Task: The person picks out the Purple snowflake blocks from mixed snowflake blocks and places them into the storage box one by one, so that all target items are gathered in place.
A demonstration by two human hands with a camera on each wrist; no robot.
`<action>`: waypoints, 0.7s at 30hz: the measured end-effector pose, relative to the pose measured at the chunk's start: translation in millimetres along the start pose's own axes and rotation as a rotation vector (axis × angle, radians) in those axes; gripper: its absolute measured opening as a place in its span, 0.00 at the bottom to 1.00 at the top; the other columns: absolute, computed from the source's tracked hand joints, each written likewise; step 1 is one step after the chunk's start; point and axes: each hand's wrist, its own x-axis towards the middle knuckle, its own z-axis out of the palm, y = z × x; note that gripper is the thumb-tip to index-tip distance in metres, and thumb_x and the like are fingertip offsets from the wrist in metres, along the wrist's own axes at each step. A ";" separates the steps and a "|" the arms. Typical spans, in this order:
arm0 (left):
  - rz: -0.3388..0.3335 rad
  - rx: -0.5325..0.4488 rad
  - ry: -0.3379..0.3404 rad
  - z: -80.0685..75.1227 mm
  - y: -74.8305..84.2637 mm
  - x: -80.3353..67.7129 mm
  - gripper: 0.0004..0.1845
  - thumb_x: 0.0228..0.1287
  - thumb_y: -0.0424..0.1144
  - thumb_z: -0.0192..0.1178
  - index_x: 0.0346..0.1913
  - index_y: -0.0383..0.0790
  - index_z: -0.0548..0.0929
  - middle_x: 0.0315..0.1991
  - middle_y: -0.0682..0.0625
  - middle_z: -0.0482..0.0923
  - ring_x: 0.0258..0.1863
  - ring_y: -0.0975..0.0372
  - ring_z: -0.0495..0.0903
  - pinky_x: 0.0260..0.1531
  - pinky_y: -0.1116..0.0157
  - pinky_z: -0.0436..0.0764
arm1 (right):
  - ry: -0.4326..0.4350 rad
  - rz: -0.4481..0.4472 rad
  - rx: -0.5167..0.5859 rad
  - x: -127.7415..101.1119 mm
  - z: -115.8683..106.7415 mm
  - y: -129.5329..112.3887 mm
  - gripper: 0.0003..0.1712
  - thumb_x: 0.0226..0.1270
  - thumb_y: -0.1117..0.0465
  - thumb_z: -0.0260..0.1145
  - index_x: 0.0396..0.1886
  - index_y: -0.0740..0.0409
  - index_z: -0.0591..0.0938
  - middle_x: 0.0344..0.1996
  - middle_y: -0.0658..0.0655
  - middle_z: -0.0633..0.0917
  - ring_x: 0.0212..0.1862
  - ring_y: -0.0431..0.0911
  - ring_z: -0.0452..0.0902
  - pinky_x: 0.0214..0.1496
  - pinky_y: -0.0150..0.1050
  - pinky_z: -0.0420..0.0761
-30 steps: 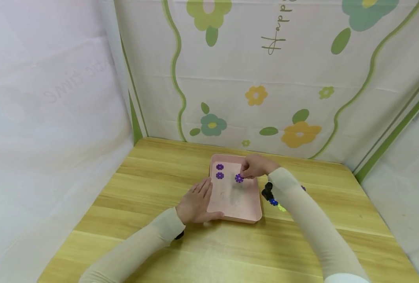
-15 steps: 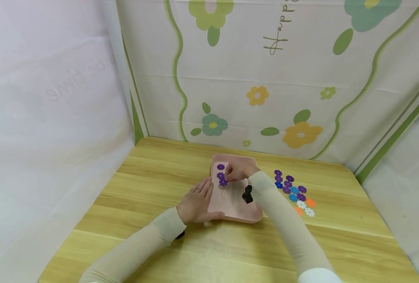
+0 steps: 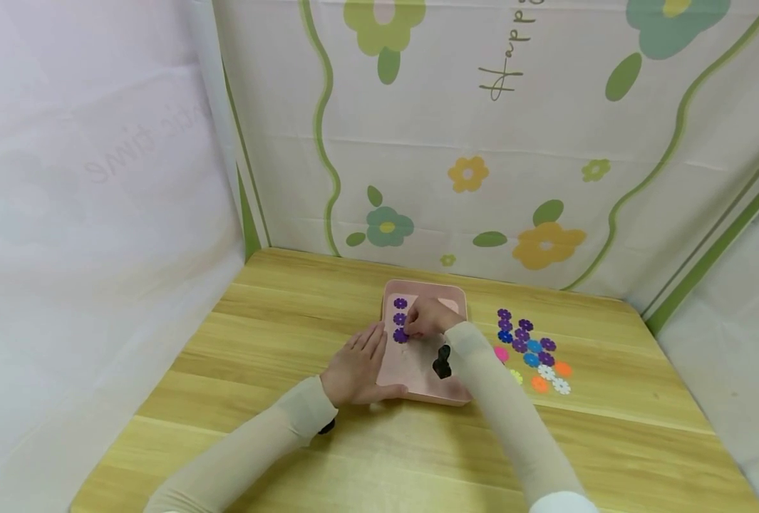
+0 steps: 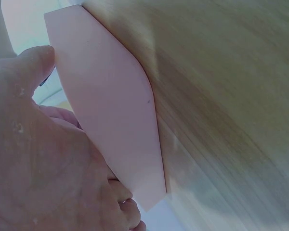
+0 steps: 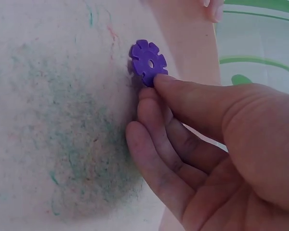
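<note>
My right hand (image 3: 427, 318) pinches a purple snowflake disc (image 5: 149, 62) between thumb and fingertips, close over the floor of a pink tray (image 3: 427, 388). In the head view this disc lines up below a purple disc (image 3: 400, 319) and another purple disc (image 3: 400, 303) along the tray's left side. Flat against the near-left corner of the tray rests my left hand (image 3: 356, 367), its fingers straight along the rim. The left wrist view shows the tray's outer wall (image 4: 111, 96) beside that hand.
Right of the tray, several loose discs lie on the wooden table (image 3: 610, 385): purple discs (image 3: 520, 345), blue, white discs (image 3: 561, 385), orange discs (image 3: 562, 369), pink and yellow. A printed curtain (image 3: 417, 128) stands behind the table. Green and red marks stain the tray floor (image 5: 86, 139).
My right hand has carried the purple disc leftward across the tray to below the other two. The loose discs at right, formerly hidden by the arm, now show. The left hand stays put.
</note>
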 end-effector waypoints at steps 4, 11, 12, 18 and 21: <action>0.002 -0.002 -0.002 -0.2 0.7 -0.8 0.61 0.68 0.81 0.44 0.81 0.28 0.62 0.84 0.36 0.57 0.84 0.47 0.59 0.81 0.53 0.66 | 0.017 0.012 -0.014 -1.3 -0.4 1.2 0.09 0.74 0.58 0.71 0.37 0.57 0.94 0.32 0.53 0.93 0.31 0.41 0.81 0.35 0.30 0.82; -0.018 -0.005 -0.016 -0.3 1.7 -0.9 0.61 0.68 0.82 0.44 0.81 0.29 0.60 0.84 0.37 0.56 0.84 0.48 0.58 0.82 0.54 0.64 | 0.055 0.008 -0.055 -11.3 -16.2 7.7 0.08 0.72 0.55 0.73 0.43 0.53 0.92 0.41 0.51 0.92 0.44 0.45 0.84 0.51 0.41 0.87; -0.020 -0.010 -0.021 -0.5 2.0 -0.9 0.61 0.68 0.82 0.44 0.81 0.29 0.60 0.85 0.37 0.55 0.85 0.48 0.58 0.82 0.54 0.64 | 0.062 0.001 -0.060 -13.9 -19.9 10.0 0.09 0.72 0.55 0.74 0.44 0.53 0.92 0.43 0.52 0.92 0.46 0.46 0.84 0.54 0.43 0.87; -0.017 -0.012 -0.024 -0.9 2.7 -1.0 0.61 0.68 0.82 0.44 0.81 0.29 0.60 0.85 0.37 0.55 0.85 0.48 0.58 0.82 0.54 0.64 | 0.095 -0.022 -0.068 -34.8 -46.3 26.9 0.14 0.71 0.56 0.74 0.51 0.59 0.90 0.49 0.58 0.90 0.51 0.50 0.85 0.61 0.50 0.87; -0.014 -0.008 -0.017 -0.6 2.7 -0.8 0.61 0.68 0.81 0.44 0.81 0.28 0.60 0.84 0.36 0.56 0.84 0.48 0.58 0.82 0.54 0.65 | 0.113 -0.059 -0.101 -48.7 -60.2 38.9 0.14 0.72 0.56 0.74 0.50 0.61 0.89 0.47 0.59 0.91 0.48 0.49 0.86 0.57 0.49 0.88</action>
